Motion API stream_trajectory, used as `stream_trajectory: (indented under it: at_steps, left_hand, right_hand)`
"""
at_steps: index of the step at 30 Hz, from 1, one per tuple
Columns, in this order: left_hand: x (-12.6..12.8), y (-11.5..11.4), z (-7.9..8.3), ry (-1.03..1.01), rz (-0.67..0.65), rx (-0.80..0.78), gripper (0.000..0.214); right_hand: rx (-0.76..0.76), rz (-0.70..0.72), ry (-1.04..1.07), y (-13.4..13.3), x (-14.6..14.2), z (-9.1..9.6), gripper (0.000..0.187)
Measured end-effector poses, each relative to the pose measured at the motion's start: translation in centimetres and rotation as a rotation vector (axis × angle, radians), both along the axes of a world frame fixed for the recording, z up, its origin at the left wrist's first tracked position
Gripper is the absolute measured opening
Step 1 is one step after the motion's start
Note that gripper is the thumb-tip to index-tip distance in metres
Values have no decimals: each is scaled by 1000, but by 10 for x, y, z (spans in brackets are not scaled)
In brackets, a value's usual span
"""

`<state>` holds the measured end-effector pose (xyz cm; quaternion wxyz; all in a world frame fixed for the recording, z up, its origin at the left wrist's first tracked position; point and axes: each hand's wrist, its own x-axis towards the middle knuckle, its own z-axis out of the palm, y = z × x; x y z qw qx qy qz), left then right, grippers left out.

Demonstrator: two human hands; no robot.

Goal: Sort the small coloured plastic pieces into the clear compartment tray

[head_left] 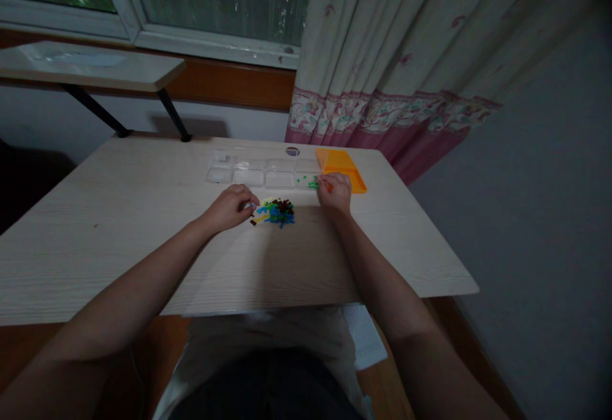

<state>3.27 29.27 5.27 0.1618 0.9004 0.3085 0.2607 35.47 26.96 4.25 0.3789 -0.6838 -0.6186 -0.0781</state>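
Note:
A small heap of mixed coloured pieces [281, 211], in blue, green, brown and yellow, lies on the table; they look like tiny building bricks. My left hand [232, 206] rests at the heap's left edge, fingers curled together, with a small pale bit at the fingertips too small to name. Behind the heap stands a clear plastic compartment box [248, 178]. Over its right end, my right hand [335, 192] is closed in a pinch; what it holds, if anything, is hidden. Several green pieces [312, 184] lie in the compartment beside those fingers.
An orange tray [357, 181] sits just right of the box, partly behind my right hand. A round dark disc [292, 151] lies behind the box. On the pale wooden table [143, 216], a raised shelf [143, 74] stands back left. Curtains [373, 114] hang behind.

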Motion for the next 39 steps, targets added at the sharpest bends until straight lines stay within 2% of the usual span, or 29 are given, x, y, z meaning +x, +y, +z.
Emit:
stream_trajectory:
  at_steps: [8, 25, 39]
  left_hand:
    - [-4, 5, -1, 16, -69, -45, 19]
    - [-3, 5, -2, 72, -37, -54, 20]
    - [4, -2, 1, 88, 82, -52, 16]
  right_hand:
    - [38, 5, -2, 1, 1, -1, 31]
    - [82, 44, 14, 4, 6, -6, 29]
    - [140, 61, -4, 6, 7, -7, 29]
